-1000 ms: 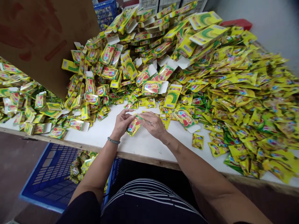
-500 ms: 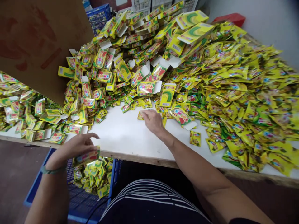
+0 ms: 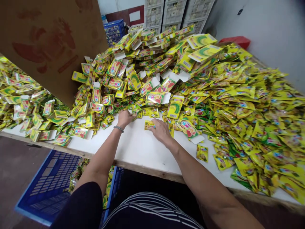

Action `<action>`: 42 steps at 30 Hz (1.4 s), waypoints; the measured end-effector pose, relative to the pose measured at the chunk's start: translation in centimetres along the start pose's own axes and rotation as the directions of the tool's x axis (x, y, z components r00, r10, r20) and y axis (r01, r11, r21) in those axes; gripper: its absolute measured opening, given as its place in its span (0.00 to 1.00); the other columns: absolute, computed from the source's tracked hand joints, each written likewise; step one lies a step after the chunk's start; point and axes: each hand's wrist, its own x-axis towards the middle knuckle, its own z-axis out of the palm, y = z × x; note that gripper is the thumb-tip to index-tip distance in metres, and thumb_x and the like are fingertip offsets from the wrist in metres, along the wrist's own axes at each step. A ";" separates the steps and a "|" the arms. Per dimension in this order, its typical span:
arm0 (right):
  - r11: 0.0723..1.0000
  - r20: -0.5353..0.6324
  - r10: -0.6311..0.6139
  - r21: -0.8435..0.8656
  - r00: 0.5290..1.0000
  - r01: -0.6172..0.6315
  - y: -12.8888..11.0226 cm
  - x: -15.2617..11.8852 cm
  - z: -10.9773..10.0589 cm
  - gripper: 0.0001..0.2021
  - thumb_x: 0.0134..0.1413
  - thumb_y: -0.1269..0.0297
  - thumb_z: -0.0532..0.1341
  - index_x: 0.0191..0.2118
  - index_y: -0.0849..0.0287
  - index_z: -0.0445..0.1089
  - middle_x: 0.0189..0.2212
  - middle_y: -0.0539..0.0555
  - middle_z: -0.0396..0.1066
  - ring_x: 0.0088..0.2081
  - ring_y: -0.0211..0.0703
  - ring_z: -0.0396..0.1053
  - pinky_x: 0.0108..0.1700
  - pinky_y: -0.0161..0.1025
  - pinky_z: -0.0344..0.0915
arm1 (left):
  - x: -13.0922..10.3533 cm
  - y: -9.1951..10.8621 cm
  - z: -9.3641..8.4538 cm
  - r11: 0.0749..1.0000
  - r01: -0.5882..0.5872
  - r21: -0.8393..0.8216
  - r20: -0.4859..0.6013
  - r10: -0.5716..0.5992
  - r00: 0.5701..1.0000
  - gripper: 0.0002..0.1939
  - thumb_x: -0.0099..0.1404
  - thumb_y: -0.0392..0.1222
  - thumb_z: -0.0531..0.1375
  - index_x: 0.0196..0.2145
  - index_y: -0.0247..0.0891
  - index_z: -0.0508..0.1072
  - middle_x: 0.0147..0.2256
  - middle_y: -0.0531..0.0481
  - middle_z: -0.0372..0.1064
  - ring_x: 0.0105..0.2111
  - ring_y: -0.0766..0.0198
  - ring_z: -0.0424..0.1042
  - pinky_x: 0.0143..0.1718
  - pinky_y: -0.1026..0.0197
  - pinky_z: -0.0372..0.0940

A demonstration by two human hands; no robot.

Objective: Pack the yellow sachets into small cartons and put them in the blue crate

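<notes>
At the front edge of the pile, my left hand (image 3: pixel 125 119) has its fingers closed on a small green sachet (image 3: pixel 137 111). To its right, my right hand (image 3: pixel 161 130) pinches a yellow sachet (image 3: pixel 149 125) just above or on the white tabletop (image 3: pixel 135 144); exact contact is hidden. Close to the right hand lie a yellow box (image 3: pixel 175 107) standing tilted and an open-flapped box (image 3: pixel 188 128) lying flat. A single yellow sachet (image 3: pixel 202 153) rests nearer the table's front.
Small printed boxes (image 3: pixel 133 78) are heaped at the middle, with many yellow sachets (image 3: pixel 252 111) on the right. A large cardboard carton (image 3: pixel 54 41) leans at the left. Below the table edge sits a blue crate (image 3: pixel 47 187) holding boxes. White crates (image 3: pixel 175 14) stand behind.
My left hand held a small box over the blue crate; it is now out of that hand, which has moved up to the pile onto a green sachet. My right hand has barely moved.
</notes>
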 end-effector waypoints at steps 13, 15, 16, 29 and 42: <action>0.943 -0.048 -0.026 0.330 0.998 0.040 0.6 0.1 -1.9 0.13 0.54 0.68 0.59 0.45 0.55 0.74 0.32 0.52 0.74 0.31 0.45 0.66 0.35 0.38 0.59 | -3.4 -0.9 0.8 0.961 -0.025 -0.276 0.061 0.043 0.997 0.13 0.54 0.47 0.67 0.23 0.39 0.67 0.22 0.54 0.64 0.24 0.64 0.63 0.27 0.62 0.52; 0.914 -0.013 -0.093 0.396 0.996 0.090 0.5 -0.1 -2.4 0.13 0.54 0.66 0.59 0.45 0.55 0.74 0.33 0.52 0.74 0.31 0.44 0.66 0.35 0.38 0.59 | -3.9 -0.6 0.7 0.918 -0.064 -0.392 0.089 0.107 0.990 0.13 0.53 0.47 0.66 0.23 0.39 0.67 0.21 0.55 0.63 0.23 0.66 0.61 0.26 0.63 0.53; 0.893 0.004 -0.146 0.432 0.989 0.130 0.4 -0.2 -2.6 0.13 0.54 0.65 0.59 0.45 0.55 0.74 0.34 0.52 0.75 0.32 0.43 0.66 0.36 0.37 0.59 | -4.1 -0.4 0.7 0.887 -0.060 -0.459 0.135 0.136 0.982 0.14 0.52 0.47 0.67 0.23 0.38 0.68 0.20 0.55 0.63 0.22 0.67 0.61 0.24 0.64 0.53; 0.852 0.102 -0.042 0.523 0.994 -0.018 0.0 -0.5 -1.5 0.23 0.49 0.66 0.62 0.53 0.54 0.64 0.24 0.43 0.62 0.26 0.38 0.61 0.31 0.35 0.57 | -6.8 0.9 1.0 0.654 0.282 -0.702 0.590 0.312 0.744 0.23 0.48 0.53 0.74 0.34 0.32 0.78 0.26 0.47 0.75 0.24 0.64 0.71 0.25 0.64 0.63; 0.893 -0.106 0.173 0.437 0.979 -0.111 0.7 0.3 -2.9 0.09 0.56 0.58 0.65 0.37 0.57 0.77 0.31 0.56 0.78 0.35 0.49 0.74 0.36 0.41 0.66 | -2.2 5.6 -0.5 0.854 -0.232 -0.466 0.362 0.423 0.831 0.31 0.49 0.40 0.73 0.50 0.37 0.69 0.33 0.46 0.75 0.33 0.56 0.75 0.36 0.56 0.68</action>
